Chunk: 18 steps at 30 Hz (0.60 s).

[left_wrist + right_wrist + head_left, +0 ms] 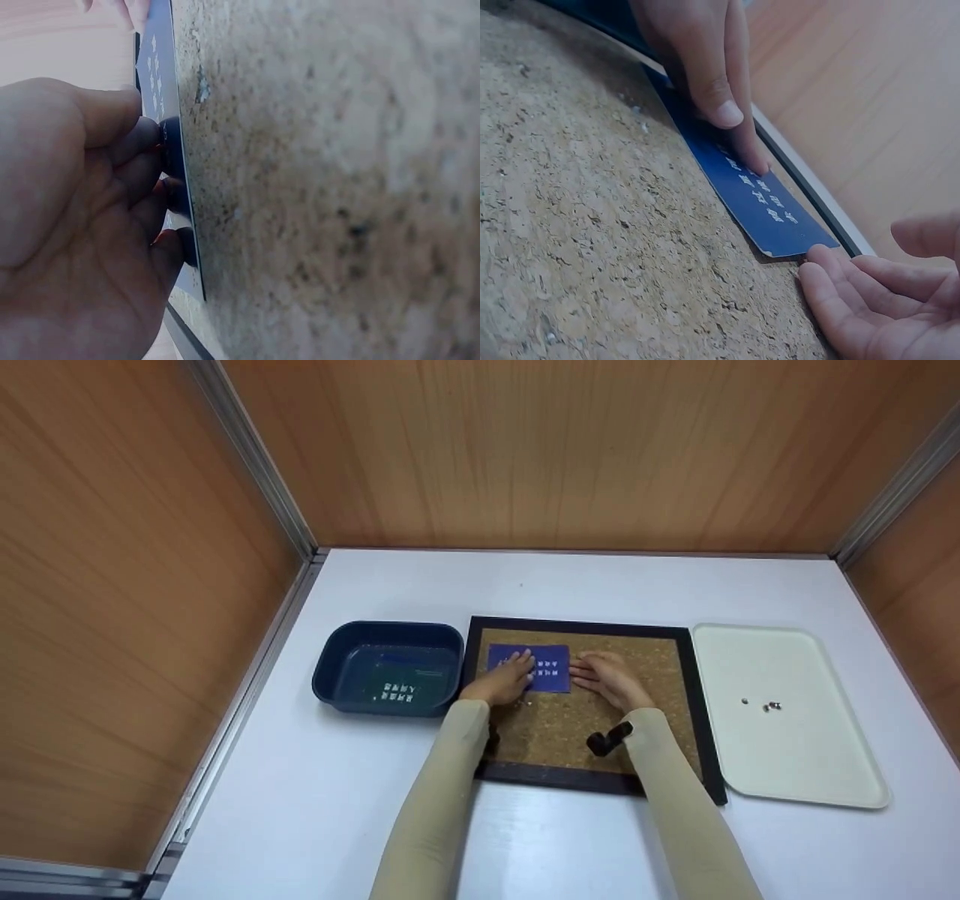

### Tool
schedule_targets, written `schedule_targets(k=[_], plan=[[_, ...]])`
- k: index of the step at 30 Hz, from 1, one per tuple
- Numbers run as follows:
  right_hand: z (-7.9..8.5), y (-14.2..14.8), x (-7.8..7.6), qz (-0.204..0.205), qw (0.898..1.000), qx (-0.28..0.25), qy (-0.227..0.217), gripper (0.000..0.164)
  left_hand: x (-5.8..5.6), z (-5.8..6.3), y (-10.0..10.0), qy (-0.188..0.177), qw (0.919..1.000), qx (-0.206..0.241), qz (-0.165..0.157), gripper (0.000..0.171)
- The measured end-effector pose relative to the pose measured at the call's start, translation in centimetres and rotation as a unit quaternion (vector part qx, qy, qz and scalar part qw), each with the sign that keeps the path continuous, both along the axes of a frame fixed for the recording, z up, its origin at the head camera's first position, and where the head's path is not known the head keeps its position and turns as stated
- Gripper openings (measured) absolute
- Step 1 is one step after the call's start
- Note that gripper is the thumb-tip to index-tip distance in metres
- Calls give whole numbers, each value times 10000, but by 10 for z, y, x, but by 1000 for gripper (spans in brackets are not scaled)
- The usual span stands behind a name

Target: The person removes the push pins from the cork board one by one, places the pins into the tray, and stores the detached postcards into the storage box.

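A blue card (pixel 555 669) with white characters lies on the upper left part of a black-framed cork board (pixel 570 735). My left hand (pixel 501 682) rests its fingertips on the left half of the card, as the left wrist view (pixel 82 202) also shows up close. Beside the card's right edge is my right hand (pixel 611 679), its fingers loosely bent and fingertips (pixel 821 259) right at the card's corner. Nothing shows between the right thumb and fingers. The left hand hides part of the card's print.
A dark blue bin (pixel 388 709) at the left holds a green card (pixel 394 682) with white characters. To the right, a pale tray (pixel 795 757) bears several small shiny pieces (pixel 772 706). Wooden panels (pixel 525 457) enclose the white table (pixel 300 780).
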State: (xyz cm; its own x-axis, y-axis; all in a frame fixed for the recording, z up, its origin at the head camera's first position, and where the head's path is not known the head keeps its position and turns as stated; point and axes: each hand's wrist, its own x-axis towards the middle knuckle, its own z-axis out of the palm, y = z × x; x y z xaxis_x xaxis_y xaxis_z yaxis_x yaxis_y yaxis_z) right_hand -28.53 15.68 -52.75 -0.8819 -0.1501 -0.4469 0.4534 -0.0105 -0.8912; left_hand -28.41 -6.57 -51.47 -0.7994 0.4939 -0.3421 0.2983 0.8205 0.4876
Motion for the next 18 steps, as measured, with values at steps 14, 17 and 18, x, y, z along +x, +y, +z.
schedule_targets(k=[14,17,18], plan=[[-1,-12,3,-43,9989,370,295,42,1,-1,-1,-77,9999,-57,83,50],[-2,-16,5,-17,9976,574,390,43,1,-2,-1,-47,10000,-76,32,50],[-2,-17,6,8,9971,638,407,44,1,-2,-1,-53,10000,-74,37,51]])
